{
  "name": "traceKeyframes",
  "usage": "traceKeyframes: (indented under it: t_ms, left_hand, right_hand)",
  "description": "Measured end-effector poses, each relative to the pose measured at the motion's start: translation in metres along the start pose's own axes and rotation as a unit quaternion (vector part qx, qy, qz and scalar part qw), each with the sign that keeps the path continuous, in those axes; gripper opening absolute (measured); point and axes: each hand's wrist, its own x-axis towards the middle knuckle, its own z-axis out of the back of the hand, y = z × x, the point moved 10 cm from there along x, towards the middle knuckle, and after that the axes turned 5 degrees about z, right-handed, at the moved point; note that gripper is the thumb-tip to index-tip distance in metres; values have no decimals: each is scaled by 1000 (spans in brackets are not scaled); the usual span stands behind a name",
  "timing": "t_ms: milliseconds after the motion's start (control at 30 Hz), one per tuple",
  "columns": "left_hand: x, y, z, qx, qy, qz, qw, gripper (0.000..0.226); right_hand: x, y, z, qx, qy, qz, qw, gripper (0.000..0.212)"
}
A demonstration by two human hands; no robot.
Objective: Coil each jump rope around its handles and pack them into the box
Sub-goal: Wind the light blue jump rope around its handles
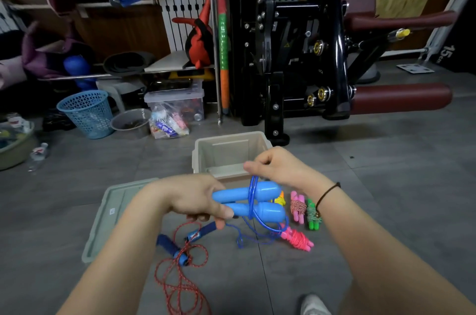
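Observation:
My left hand grips two light blue jump rope handles held side by side. A blue cord loops around them, and my right hand pinches that cord just above the handles. The rest of the cord trails down to the floor. The beige box stands open right behind my hands. On the floor lie a loose red rope with dark blue handles, and coiled pink, pink-and-striped, green and yellow ropes.
The box's lid lies on the floor to the left. A black exercise machine stands behind the box. A blue mesh basket, a clear bin and clutter line the back left. My shoe shows at the bottom.

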Motion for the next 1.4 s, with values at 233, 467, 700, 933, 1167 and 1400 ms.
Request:
traceKeyframes:
  t_ms: [233,467,700,933,1167,1400]
  left_hand:
    - [1,-13,33,-371,-84,-160,911,18]
    - [8,40,79,-326,-377,-25,867,11]
    - [10,32,62,156,-396,173,888,31]
    - [16,8,28,214,-224,38,950,15]
    - [-22,-22,36,-27,-220,-159,962,13]
    - [-16,46,86,-319,-429,-20,845,20]
  right_hand:
    - [0,-14,9,242,-84,-101,961,37]
    - [-5,21,-34,206,70,-46,975,22]
    - [3,37,4,-86,-71,41,993,31]
    - [10,19,15,-155,-78,40,984,36]
    - [3,-15,12,180,-69,-82,978,31]
    - [10,2,-26,81,16,-50,995,31]
